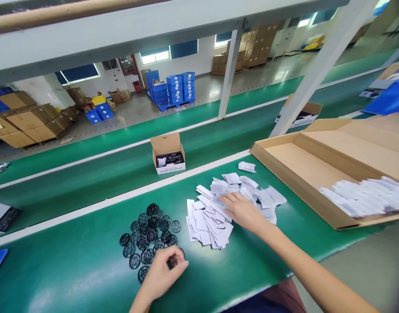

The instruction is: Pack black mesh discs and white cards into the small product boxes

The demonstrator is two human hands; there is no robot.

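My left hand (163, 271) rests at the near edge of a heap of several black round plastic discs (149, 234) on the green table, its fingers curled around one black disc (172, 262). My right hand (241, 211) lies flat, fingers spread, on a pile of small white paper packets (207, 221) spread over the table's middle. More white packets (251, 187) lie scattered just beyond that hand.
A wide flat cardboard box (304, 169) at the right holds more white packets (365, 198). A small open carton (168, 152) sits on the green conveyor belt (88, 178) behind. White frame posts (230, 74) rise past the belt. Blue crates and cardboard boxes stand far back.
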